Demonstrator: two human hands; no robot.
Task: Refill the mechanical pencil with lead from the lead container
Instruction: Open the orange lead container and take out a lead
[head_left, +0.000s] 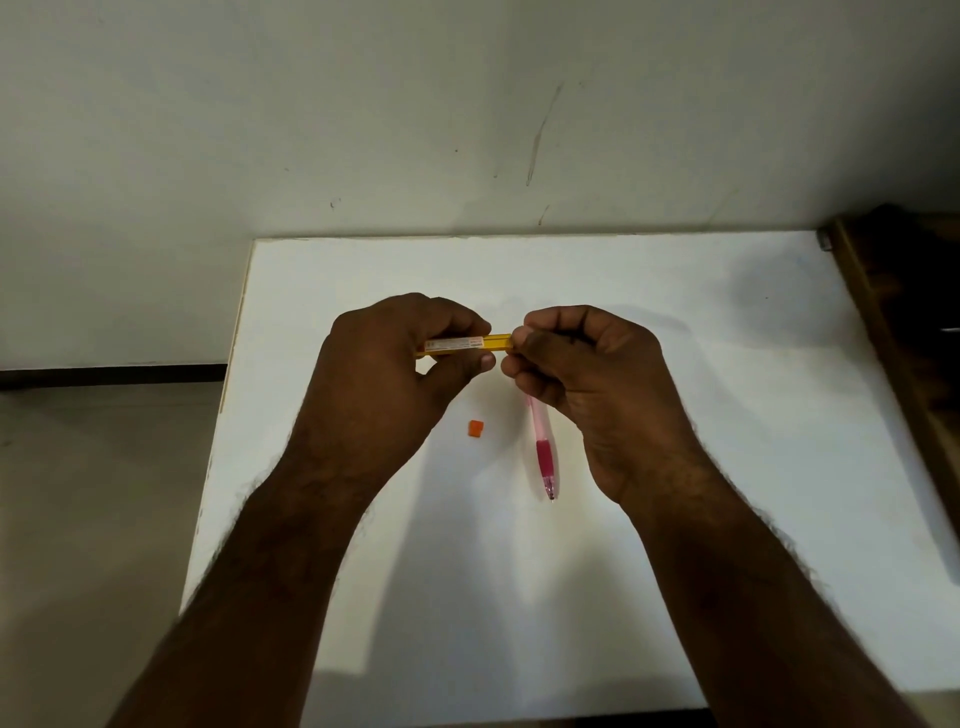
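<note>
- Head view showed the lead container (465, 345), a slim yellow case, held level above the white table (675, 571), its long axis running left to right across the person.
- Left hand (387, 374) gripped the case's left and middle part, fingers curled over the top and thumb pressed along the near side.
- Right hand (582, 364) met the case at its right end, its fingertips bunched and pinching there; whether they pinched the case's mouth or a lead drawn from it could not be told, as no lead showed.
- Mechanical pencil (544, 452), pink and translucent, lay on the table directly under the right hand, its long axis running away from the person, tip nearest the body and far end hidden beneath that hand. The right hand was clearly the nearer one to it.
- An orange cap (474, 429) sat on the table between the two wrists, left of the pencil and apart from it.
- Nothing stood between the hands and the pencil. A dark wooden edge (883, 312) bordered the table's right side, well apart from the work.
</note>
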